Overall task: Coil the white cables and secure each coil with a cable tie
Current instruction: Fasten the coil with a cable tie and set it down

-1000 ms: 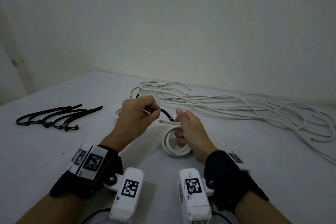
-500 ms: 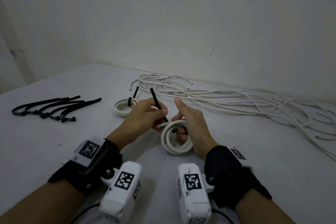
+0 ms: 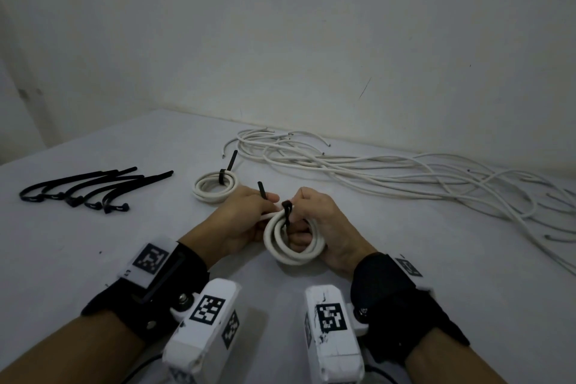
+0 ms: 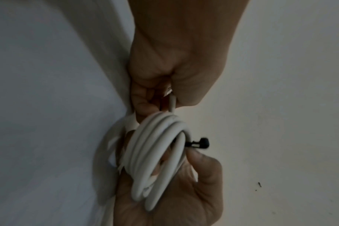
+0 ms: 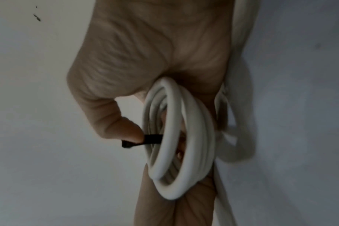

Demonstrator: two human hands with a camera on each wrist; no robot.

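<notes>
A small white cable coil (image 3: 290, 251) stands on edge on the table between my hands. My right hand (image 3: 300, 212) grips it, fingers through its middle, with the thumb (image 5: 126, 130) pressed on the head of a black cable tie (image 3: 287, 210) wrapped over the coil's top. My left hand (image 3: 265, 201) pinches the tie's tail, which sticks up above the fingers, and a loose cable end (image 4: 172, 101) lies inside that fist. In the left wrist view the coil (image 4: 157, 152) and the tie head (image 4: 200, 143) show; the right wrist view shows the coil (image 5: 182, 145) and the tie (image 5: 152, 139).
A tied white coil (image 3: 215, 188) lies just beyond my left hand. Several spare black cable ties (image 3: 87, 193) lie at the left. A long tangle of loose white cables (image 3: 405, 174) spreads across the back and right of the white table (image 3: 124, 259), near the wall.
The tie, which my left hand held upright beside the coil, is now wrapped over the coil's top. My right thumb has come down onto its head, and both hands are closer together.
</notes>
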